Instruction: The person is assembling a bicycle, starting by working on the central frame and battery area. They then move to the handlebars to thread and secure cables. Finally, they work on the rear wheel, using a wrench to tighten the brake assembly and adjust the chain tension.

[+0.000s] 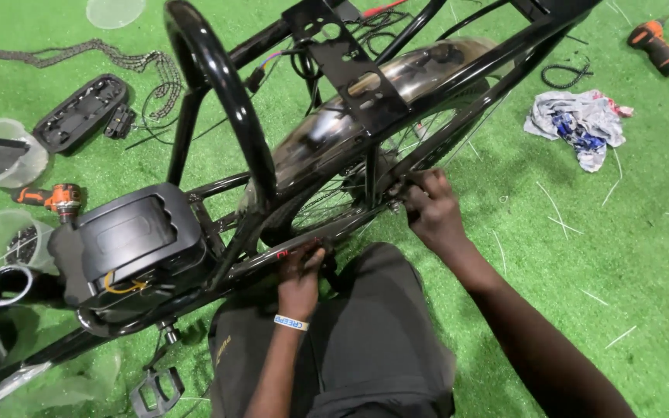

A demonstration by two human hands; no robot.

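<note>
The black bicycle frame (458, 77) lies across the green turf (621, 255), rear wheel (334, 193) and glossy mudguard (350, 124) uppermost. The person sits at 6 o'clock of the wheel. The right hand (431, 209) is closed around the axle area at about 3 o'clock of the hub; whether it holds a tool or a nut cannot be told. The left hand (301, 271) is clenched on the lower frame tube at 7 o'clock, fingers wrapped tight.

Risks noted, as judgement: fingers sit close to spokes, so any turn of the wheel could pinch them. The frame appears steadied only by the hands and knees and might tip. An orange drill (52, 199) at 9 o'clock, a loose chain (118, 58) at 10 and scattered cut ties invite snagging or lost small parts.
</note>
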